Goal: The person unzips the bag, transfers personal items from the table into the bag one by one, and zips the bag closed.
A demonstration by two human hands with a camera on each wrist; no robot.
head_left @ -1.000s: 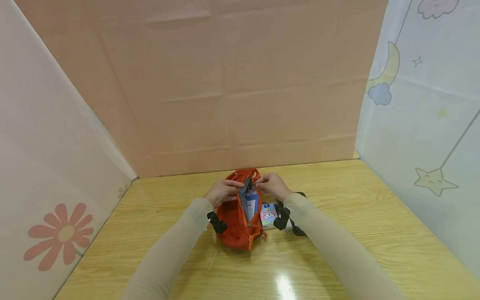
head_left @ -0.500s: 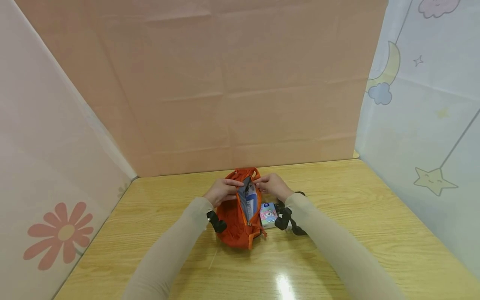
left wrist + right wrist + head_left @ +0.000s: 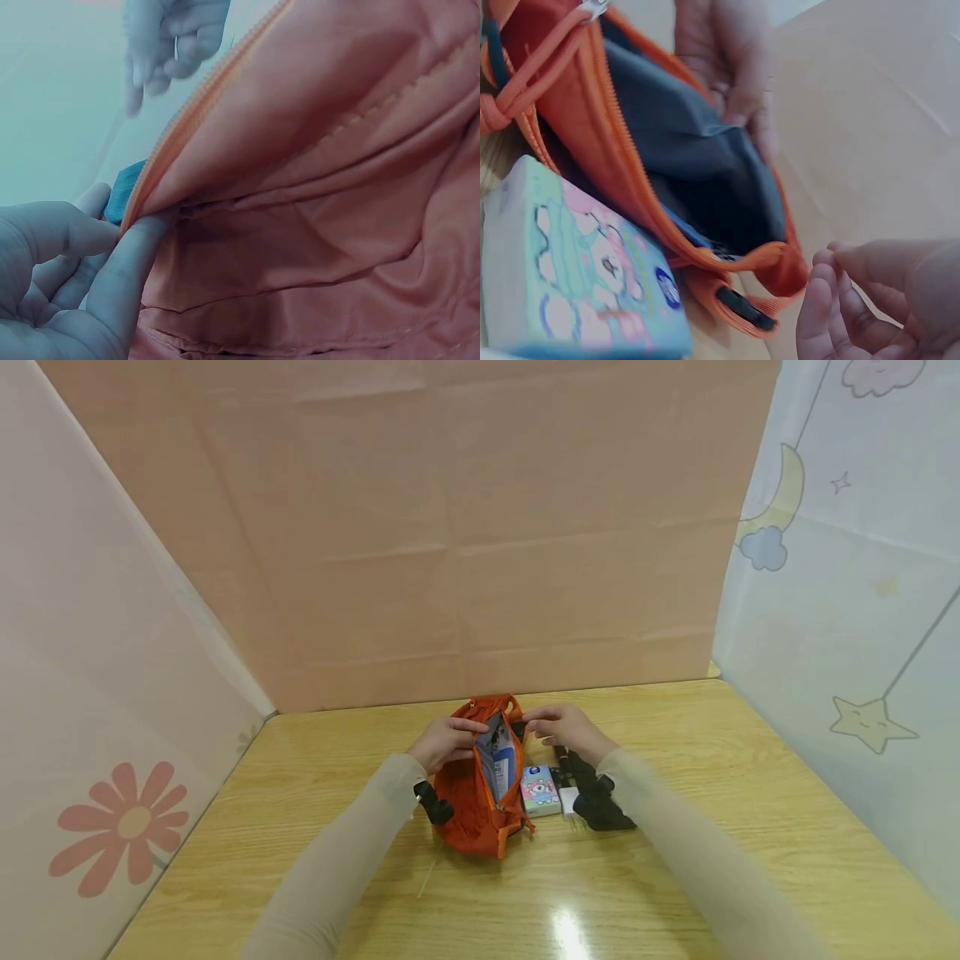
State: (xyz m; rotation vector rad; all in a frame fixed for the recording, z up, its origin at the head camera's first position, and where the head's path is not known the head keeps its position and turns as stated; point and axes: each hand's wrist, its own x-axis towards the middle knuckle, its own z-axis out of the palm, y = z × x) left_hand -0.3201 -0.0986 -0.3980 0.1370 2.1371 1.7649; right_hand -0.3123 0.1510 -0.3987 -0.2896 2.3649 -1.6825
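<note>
An orange-red zip bag [image 3: 467, 814] lies on the table, its zipper undone and its grey lining showing. Inside it a blue-and-white printed item [image 3: 504, 767] shows through the opening. My left hand [image 3: 441, 745] pinches the left edge of that opening; in the left wrist view thumb and fingers hold the fabric beside the orange zipper [image 3: 191, 112]. Off the bag's far right edge is my right hand [image 3: 568, 728], its fingers loosely bent with nothing between them. The right wrist view has this hand [image 3: 889, 296] beside the bag's end, thumb near the index fingertip.
Right of the bag lies a pastel pack with a cartoon bear [image 3: 540, 792]. Beside it are a small white block [image 3: 569, 800] and a black, soft-looking item [image 3: 603, 814], partly behind the right wrist. A pinkish backdrop [image 3: 450, 568] stands behind the wooden table [image 3: 360, 877].
My right hand has let go of the bag's right edge and moved a little to the right. The left hand keeps its hold, and the bag stays in place.
</note>
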